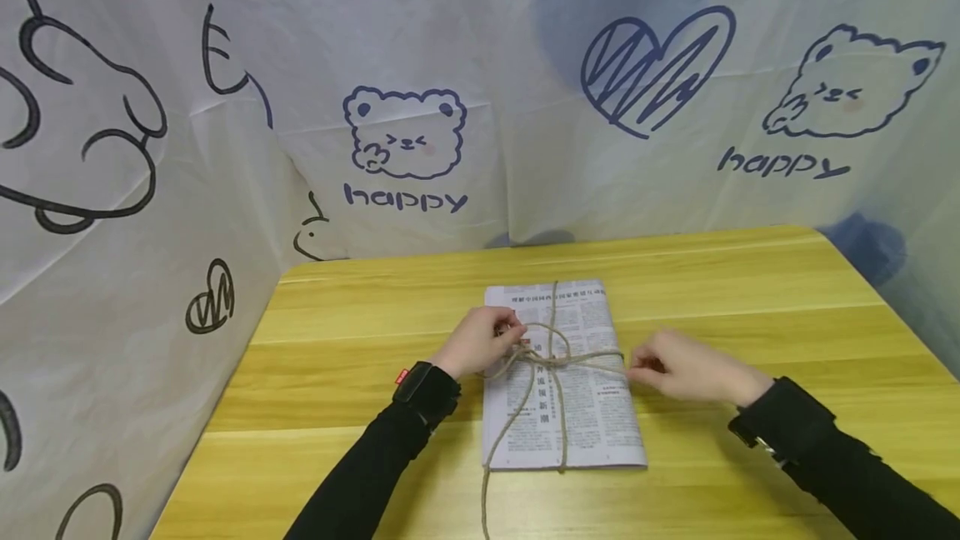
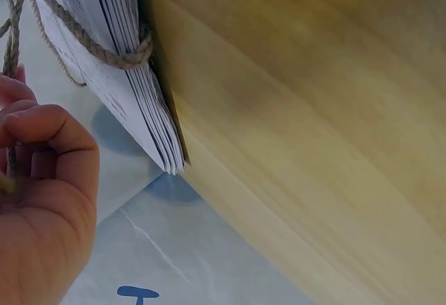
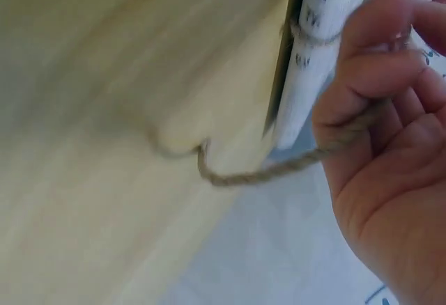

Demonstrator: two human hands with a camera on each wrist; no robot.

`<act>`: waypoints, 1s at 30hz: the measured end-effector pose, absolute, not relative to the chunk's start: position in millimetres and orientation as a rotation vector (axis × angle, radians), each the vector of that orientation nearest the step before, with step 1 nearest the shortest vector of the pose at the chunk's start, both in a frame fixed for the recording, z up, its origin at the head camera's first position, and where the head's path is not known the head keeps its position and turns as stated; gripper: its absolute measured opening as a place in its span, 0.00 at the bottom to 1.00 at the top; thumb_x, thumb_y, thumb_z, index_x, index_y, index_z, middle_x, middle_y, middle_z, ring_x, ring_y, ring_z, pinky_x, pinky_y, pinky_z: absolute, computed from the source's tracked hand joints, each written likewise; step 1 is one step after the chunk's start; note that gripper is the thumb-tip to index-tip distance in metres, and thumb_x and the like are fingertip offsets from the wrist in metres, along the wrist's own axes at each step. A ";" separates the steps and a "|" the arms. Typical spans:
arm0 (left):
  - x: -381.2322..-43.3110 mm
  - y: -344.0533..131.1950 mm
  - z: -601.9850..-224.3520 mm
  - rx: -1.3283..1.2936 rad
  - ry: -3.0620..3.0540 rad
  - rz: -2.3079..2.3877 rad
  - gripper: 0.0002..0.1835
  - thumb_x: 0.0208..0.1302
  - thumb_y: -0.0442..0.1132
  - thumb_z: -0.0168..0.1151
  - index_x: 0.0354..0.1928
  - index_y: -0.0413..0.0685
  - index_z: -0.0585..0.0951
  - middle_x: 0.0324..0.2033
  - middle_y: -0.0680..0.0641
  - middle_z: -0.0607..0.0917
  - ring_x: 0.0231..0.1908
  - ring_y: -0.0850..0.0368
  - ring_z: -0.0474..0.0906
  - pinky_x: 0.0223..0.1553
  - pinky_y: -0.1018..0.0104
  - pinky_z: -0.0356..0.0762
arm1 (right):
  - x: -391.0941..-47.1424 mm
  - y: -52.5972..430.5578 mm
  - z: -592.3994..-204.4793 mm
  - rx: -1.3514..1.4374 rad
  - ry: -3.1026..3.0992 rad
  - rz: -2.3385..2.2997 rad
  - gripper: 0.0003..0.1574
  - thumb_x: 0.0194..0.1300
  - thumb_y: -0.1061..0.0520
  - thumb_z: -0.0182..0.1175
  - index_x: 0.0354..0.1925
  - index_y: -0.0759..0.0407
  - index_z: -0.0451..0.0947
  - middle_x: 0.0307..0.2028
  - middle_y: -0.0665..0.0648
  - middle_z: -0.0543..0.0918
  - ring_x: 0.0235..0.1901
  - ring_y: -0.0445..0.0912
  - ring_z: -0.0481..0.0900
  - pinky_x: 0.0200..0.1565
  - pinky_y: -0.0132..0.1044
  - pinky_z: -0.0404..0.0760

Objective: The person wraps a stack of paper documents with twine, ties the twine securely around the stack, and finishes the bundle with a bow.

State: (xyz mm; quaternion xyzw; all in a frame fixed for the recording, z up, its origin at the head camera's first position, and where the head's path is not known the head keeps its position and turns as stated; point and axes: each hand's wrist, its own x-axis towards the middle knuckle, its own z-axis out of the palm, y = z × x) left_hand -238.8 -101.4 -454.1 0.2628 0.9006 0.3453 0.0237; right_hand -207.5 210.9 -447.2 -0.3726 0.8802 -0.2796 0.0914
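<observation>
A folded stack of newspapers (image 1: 600, 432) lies on the wooden table, with brown twine (image 1: 554, 419) crossing over it both ways. Loops and a loose tail of the twine gather near the middle of the top sheet. Over the stack's left side, my left hand (image 1: 476, 344) pinches a strand of twine close to the crossing. Beside the right edge, my right hand (image 1: 690, 367) holds another strand. The right wrist view shows that twine (image 3: 261, 177) trailing out of the curled fingers. Page edges of the newspapers (image 2: 143, 99) show in the left wrist view, wrapped by twine.
The yellow wood-grain table (image 1: 360, 340) extends around the stack. A white cloth curtain (image 1: 525, 40) with drawn bears and hearts hangs behind it and along its sides. One loose twine end (image 1: 484, 490) runs toward the near table area.
</observation>
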 end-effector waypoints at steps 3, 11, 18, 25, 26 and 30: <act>-238.0 -102.0 -455.1 0.798 2.779 1.094 0.12 0.70 0.44 0.53 0.29 0.47 0.77 0.22 0.53 0.76 0.19 0.60 0.62 0.24 0.69 0.60 | -202.2 204.5 -449.2 -1.125 2.618 -0.901 0.13 0.68 0.57 0.56 0.24 0.51 0.77 0.14 0.39 0.64 0.13 0.31 0.59 0.17 0.25 0.60; -234.6 -98.4 -456.9 0.762 2.732 1.153 0.12 0.71 0.46 0.52 0.33 0.49 0.79 0.28 0.54 0.80 0.23 0.58 0.69 0.26 0.68 0.65 | -199.1 165.1 -456.5 -0.897 2.744 -1.177 0.16 0.72 0.52 0.52 0.28 0.54 0.78 0.15 0.44 0.70 0.14 0.36 0.66 0.17 0.29 0.65; -230.6 -94.0 -457.7 0.726 2.702 1.239 0.12 0.71 0.45 0.53 0.32 0.46 0.79 0.25 0.51 0.80 0.20 0.60 0.69 0.23 0.70 0.65 | -205.6 135.4 -453.7 -0.912 2.661 -1.253 0.12 0.72 0.55 0.52 0.35 0.56 0.80 0.14 0.46 0.72 0.12 0.39 0.67 0.16 0.30 0.66; -227.0 -92.9 -458.8 0.774 2.678 1.243 0.12 0.71 0.44 0.53 0.32 0.47 0.79 0.20 0.52 0.75 0.18 0.61 0.64 0.22 0.71 0.62 | -215.5 127.9 -461.1 -0.865 2.858 -1.141 0.11 0.68 0.57 0.56 0.29 0.57 0.81 0.16 0.46 0.71 0.14 0.38 0.65 0.19 0.30 0.64; -226.3 -92.7 -458.4 0.791 2.669 1.235 0.12 0.70 0.44 0.54 0.32 0.47 0.80 0.20 0.52 0.75 0.18 0.61 0.65 0.23 0.71 0.62 | -216.8 128.1 -461.9 -0.836 2.883 -1.139 0.11 0.67 0.57 0.57 0.28 0.57 0.80 0.15 0.47 0.70 0.14 0.38 0.65 0.19 0.31 0.63; -223.8 -91.7 -457.1 0.882 2.650 1.174 0.11 0.69 0.44 0.56 0.31 0.47 0.79 0.21 0.54 0.76 0.20 0.62 0.68 0.24 0.72 0.65 | -221.5 129.0 -464.6 -0.779 2.939 -1.129 0.09 0.65 0.56 0.60 0.28 0.58 0.77 0.15 0.47 0.70 0.13 0.39 0.64 0.19 0.32 0.62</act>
